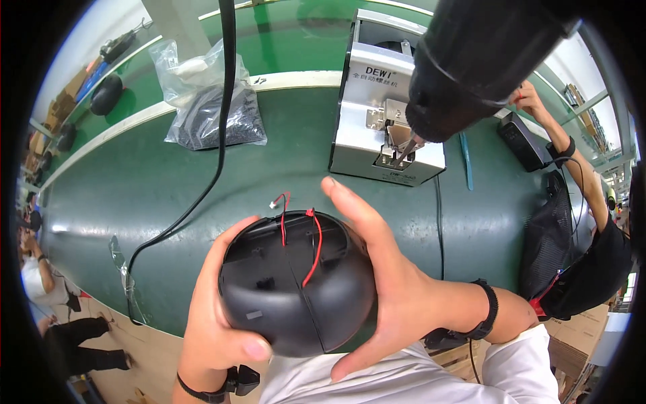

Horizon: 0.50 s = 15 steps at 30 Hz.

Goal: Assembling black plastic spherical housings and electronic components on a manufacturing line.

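A rounded, matte black plastic shell point(269, 303) is held in front of me over the bench edge, its hollow opening facing up and away. A seam runs down its front. Two red-and-black wire leads point(317, 250) come out of it; one ends in a small white plug point(273, 205), the other in a red one. My left hand point(219, 303) is closed around the shell's left side, thumb near the bottom. On the right side, my right hand point(397, 283) is spread, index finger and thumb stretched out and apart from the surface; its other fingers are hidden.
A hanging black electric screwdriver point(464, 67) reaches in before a silver screw feeder point(370, 128). A clear bag of dark small parts point(219, 114) lies on the green bench point(296, 161). A black cable point(202, 195) crosses at left. A co-worker's hand point(529, 101) is near a black box point(521, 141).
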Each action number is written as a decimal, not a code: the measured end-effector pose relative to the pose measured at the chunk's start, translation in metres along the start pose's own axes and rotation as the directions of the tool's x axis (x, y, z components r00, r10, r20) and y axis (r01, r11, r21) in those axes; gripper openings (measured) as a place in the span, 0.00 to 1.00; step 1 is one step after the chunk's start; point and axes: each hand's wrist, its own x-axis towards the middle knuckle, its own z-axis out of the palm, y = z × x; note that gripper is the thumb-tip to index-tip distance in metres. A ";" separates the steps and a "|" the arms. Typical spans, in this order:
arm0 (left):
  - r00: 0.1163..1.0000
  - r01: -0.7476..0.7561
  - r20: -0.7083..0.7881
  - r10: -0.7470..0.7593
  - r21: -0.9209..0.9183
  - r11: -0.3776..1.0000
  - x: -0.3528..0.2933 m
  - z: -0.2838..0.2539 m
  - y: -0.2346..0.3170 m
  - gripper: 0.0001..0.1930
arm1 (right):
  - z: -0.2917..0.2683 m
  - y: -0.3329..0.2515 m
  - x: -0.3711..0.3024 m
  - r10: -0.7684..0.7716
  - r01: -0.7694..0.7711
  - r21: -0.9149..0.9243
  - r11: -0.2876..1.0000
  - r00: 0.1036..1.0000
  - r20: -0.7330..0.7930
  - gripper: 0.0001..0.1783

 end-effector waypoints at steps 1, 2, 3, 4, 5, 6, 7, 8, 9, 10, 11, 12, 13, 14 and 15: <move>0.999 0.051 0.016 -0.051 0.002 0.999 0.002 0.000 0.003 0.65 | -0.001 0.001 0.000 -0.070 0.070 -0.111 0.991 0.998 0.001 0.78; 0.999 0.045 0.012 -0.046 0.011 0.999 0.003 -0.001 0.001 0.65 | 0.000 0.000 0.000 -0.081 0.080 -0.107 0.991 0.997 -0.001 0.78; 0.999 0.032 0.002 -0.032 0.041 0.999 0.004 -0.004 -0.005 0.62 | 0.003 0.001 0.000 -0.108 0.100 -0.153 0.983 0.993 -0.039 0.73; 1.000 0.019 -0.007 -0.019 0.071 0.997 0.005 -0.005 -0.007 0.61 | 0.006 0.002 -0.001 -0.135 0.117 -0.201 0.973 0.988 -0.077 0.69; 1.000 0.023 -0.002 -0.023 0.213 0.977 0.005 -0.001 -0.001 0.60 | 0.009 0.004 -0.002 -0.127 0.104 -0.169 0.980 0.983 -0.133 0.62; 1.000 0.020 -0.001 -0.020 0.219 0.976 0.005 0.001 -0.003 0.60 | 0.009 0.004 -0.003 -0.132 0.108 -0.169 0.980 0.982 -0.136 0.62; 0.996 -0.028 -0.077 0.051 0.270 0.962 0.004 0.003 -0.006 0.61 | 0.008 0.002 -0.002 -0.078 0.056 -0.144 0.988 0.986 -0.150 0.59; 0.981 -0.068 -0.151 0.123 0.323 0.944 0.003 0.006 -0.009 0.62 | 0.008 -0.001 -0.002 -0.020 0.002 -0.116 0.993 0.987 -0.161 0.56; 0.968 -0.124 -0.178 0.178 0.277 0.953 0.006 0.011 -0.010 0.63 | 0.008 -0.004 -0.001 -0.021 0.002 -0.115 0.993 0.986 -0.165 0.56; 0.968 -0.123 -0.176 0.177 0.280 0.952 0.007 0.014 -0.015 0.63 | 0.009 -0.007 0.000 -0.014 -0.003 -0.102 0.995 0.986 -0.168 0.55; 0.931 -0.254 -0.174 0.321 0.322 0.912 0.008 0.014 -0.023 0.64 | 0.009 -0.008 0.001 -0.007 -0.008 -0.089 0.996 0.985 -0.171 0.54; 0.874 -0.377 -0.165 0.458 0.364 0.852 0.009 0.016 -0.028 0.66 | 0.009 -0.009 0.001 -0.008 -0.007 -0.086 0.996 0.985 -0.175 0.54; 0.864 -0.399 -0.188 0.466 0.307 0.864 0.010 0.017 -0.029 0.63 | 0.009 -0.009 0.001 -0.031 0.016 -0.083 0.996 0.984 -0.178 0.54; 0.866 -0.399 -0.183 0.465 0.307 0.864 0.011 0.016 -0.028 0.63 | 0.007 -0.008 0.000 -0.051 0.036 -0.085 0.996 0.982 -0.182 0.53; 0.899 -0.366 -0.126 0.419 0.309 0.878 0.011 0.012 -0.026 0.59 | 0.007 -0.006 -0.001 -0.049 0.034 -0.085 0.996 0.981 -0.186 0.53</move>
